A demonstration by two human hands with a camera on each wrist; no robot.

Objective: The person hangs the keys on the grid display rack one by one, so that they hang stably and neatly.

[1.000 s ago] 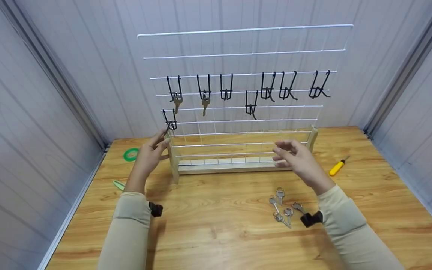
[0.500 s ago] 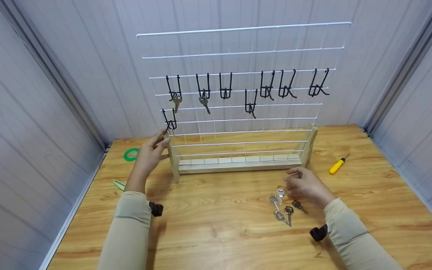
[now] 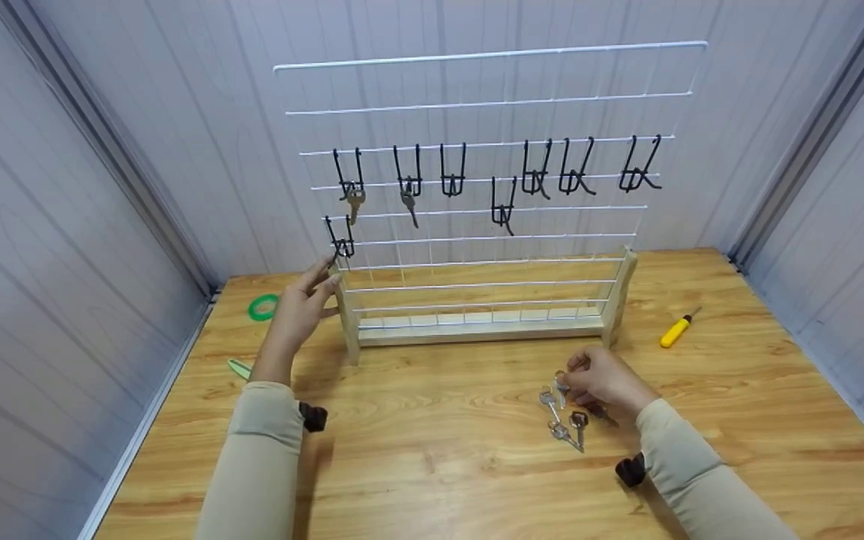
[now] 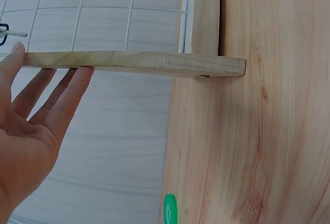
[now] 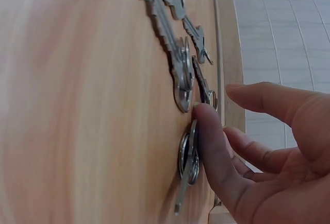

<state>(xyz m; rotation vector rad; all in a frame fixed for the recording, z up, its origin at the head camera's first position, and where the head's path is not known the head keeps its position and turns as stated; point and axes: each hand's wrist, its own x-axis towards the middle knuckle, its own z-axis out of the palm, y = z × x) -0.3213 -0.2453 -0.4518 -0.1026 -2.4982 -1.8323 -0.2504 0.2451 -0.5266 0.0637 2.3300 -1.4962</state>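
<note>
Hovering before the white wire rack [image 3: 462, 213], the right hand's [image 3: 603, 375] parted, empty fingers should pinch the light-looking silver metal keys [image 3: 561, 432] by their heads.

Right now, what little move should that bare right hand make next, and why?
Probably pinch and lift the silver metal key lowest in the right wrist view: a fingertip of the bare right hand is right beside it, and several black wire hooks hold no key.
</note>
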